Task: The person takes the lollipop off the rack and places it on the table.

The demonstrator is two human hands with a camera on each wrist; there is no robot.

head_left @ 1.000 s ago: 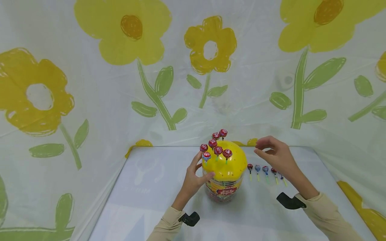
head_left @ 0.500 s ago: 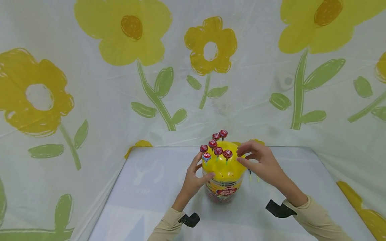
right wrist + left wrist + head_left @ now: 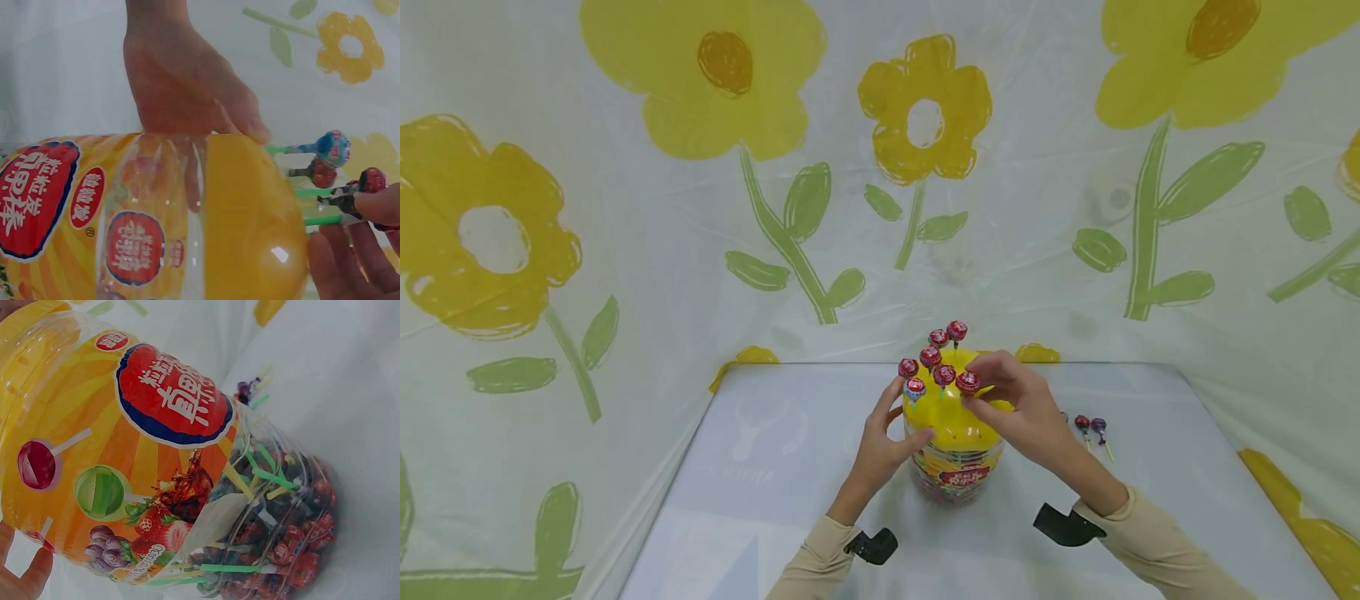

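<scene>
While the left hand grips a lollipop-stocked jar, the right pinches a lollipop.

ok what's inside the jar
Inside the jar, wrapped lollipops with green and yellow sticks show through its clear lower part. The label covers the middle, so what lies behind it can't be seen.

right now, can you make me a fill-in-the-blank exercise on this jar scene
The domed plastic lid is coloured ____.
The person's ____ hand grips the clear rounded plastic jar.
The right hand pinches a round ____-wrapped lollipop.
In the head view, the purple-wrapped lollipop lies to the jar's ____.
Missing words: yellow; left; red; right.
</scene>
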